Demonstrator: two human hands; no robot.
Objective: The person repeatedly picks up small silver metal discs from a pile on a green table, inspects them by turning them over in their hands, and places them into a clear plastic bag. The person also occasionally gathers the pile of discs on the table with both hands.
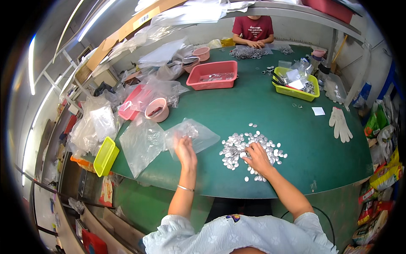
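Note:
A pile of small silvery oval pieces (pixel 231 149) is spread on the green table in front of me. My right hand (pixel 259 157) rests in this pile, fingers bent, with one pale oval piece (pixel 243 155) at the thumb and fingertips. To its left my left hand (pixel 185 152) is raised at the near edge of a clear plastic bag (pixel 202 134), fingers stretched upward and a little blurred, with no piece visible in them. Some silvery pieces (pixel 192 130) lie inside that bag. Another flat clear bag (pixel 143 144) lies beside it.
Around the green table (pixel 190 99) are a pink tray (pixel 232 86), a pink bowl (pixel 162 115), a yellow-green basket (pixel 311 96) of parts, a white glove (pixel 339 125) and a yellow-green tray (pixel 105 156) at the left edge. A person in a red shirt (pixel 253 28) works at the far side.

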